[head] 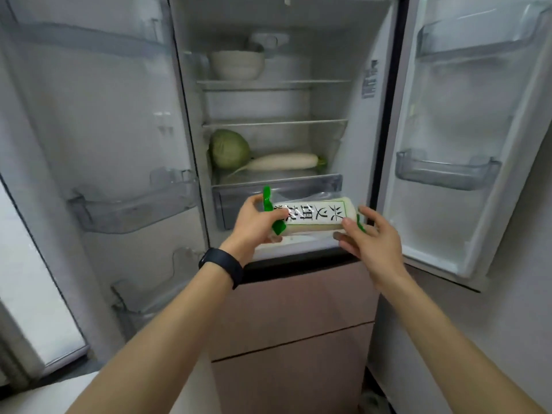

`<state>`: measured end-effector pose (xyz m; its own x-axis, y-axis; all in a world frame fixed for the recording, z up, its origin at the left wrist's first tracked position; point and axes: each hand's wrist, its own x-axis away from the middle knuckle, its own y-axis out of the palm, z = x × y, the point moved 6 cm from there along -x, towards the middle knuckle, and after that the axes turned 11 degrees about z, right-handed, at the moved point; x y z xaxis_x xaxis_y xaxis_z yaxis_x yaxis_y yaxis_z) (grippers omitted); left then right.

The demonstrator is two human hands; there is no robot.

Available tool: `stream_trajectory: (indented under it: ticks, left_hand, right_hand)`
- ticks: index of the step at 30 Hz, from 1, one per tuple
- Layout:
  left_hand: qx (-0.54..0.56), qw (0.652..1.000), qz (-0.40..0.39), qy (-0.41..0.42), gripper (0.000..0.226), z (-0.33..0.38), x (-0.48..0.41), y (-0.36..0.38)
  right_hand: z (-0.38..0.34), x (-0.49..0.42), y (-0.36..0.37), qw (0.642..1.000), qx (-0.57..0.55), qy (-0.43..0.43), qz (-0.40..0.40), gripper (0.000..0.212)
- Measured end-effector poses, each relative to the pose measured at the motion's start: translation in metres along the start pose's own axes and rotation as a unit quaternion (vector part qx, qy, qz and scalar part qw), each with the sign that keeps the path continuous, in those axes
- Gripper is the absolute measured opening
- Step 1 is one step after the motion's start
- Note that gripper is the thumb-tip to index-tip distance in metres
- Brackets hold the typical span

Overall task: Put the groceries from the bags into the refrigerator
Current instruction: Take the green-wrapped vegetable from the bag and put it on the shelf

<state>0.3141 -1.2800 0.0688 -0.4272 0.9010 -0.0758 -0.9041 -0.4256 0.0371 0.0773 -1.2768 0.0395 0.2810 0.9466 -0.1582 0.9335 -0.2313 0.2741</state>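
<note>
I hold the packet (pixel 313 218) level just in front of the clear drawer (pixel 230 204). My left hand (pixel 254 225) grips its left end, and my right hand (pixel 373 234), fingers loose, steadies the right. I'd lift it onto the shelf near the radish (pixel 280 161).

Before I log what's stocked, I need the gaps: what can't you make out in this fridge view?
Head view only:
Bowl contents: hidden by its own rim.
Package print: partly covered by the left hand and glare.
Drawer inside: blocked by package and hands.
Sticker on the inner wall: too small, blurred.
Right hand: gripping or merely touching the package end, unclear.
Grocery bags: outside the frame.
</note>
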Motion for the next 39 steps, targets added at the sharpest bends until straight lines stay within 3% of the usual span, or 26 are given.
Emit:
stream_trajectory:
  ticks: [8,12,15,19,22,26,31,39]
  left_hand:
    - [-0.072,0.974,0.182,0.115,0.058,0.062,-0.115,0.034]
    - [-0.092,0.976,0.115,0.163,0.078,0.089,-0.173,0.054]
    - [-0.181,0.957,0.059,0.219,0.093,0.101,-0.217,0.069]
    - [-0.302,0.896,0.074,0.316,0.067,0.125,-0.266,0.084]
    - [-0.357,0.861,0.068,0.355,0.061,0.143,-0.299,0.100]
    - [-0.418,0.839,0.046,0.346,0.060,0.160,-0.344,0.131]
    - [-0.446,0.835,-0.012,0.321,0.049,0.163,-0.386,0.178]
    - [-0.460,0.842,0.009,0.282,0.043,0.154,-0.429,0.204]
  right_hand:
    - [-0.035,-0.142,0.077,0.989,0.066,-0.117,-0.066,0.046]
    - [-0.038,-0.205,0.114,0.979,0.099,-0.171,-0.043,0.035]
    - [-0.046,-0.238,0.137,0.969,0.125,-0.212,-0.015,0.030]
    - [-0.066,-0.280,0.161,0.948,0.191,-0.255,0.012,0.046]
    - [-0.079,-0.318,0.172,0.920,0.255,-0.297,0.037,0.046]
    - [-0.085,-0.370,0.183,0.883,0.330,-0.326,0.061,0.046]
    - [-0.079,-0.434,0.193,0.838,0.468,-0.278,0.033,0.052]
    - [-0.079,-0.478,0.215,0.804,0.562,-0.196,0.007,0.042]
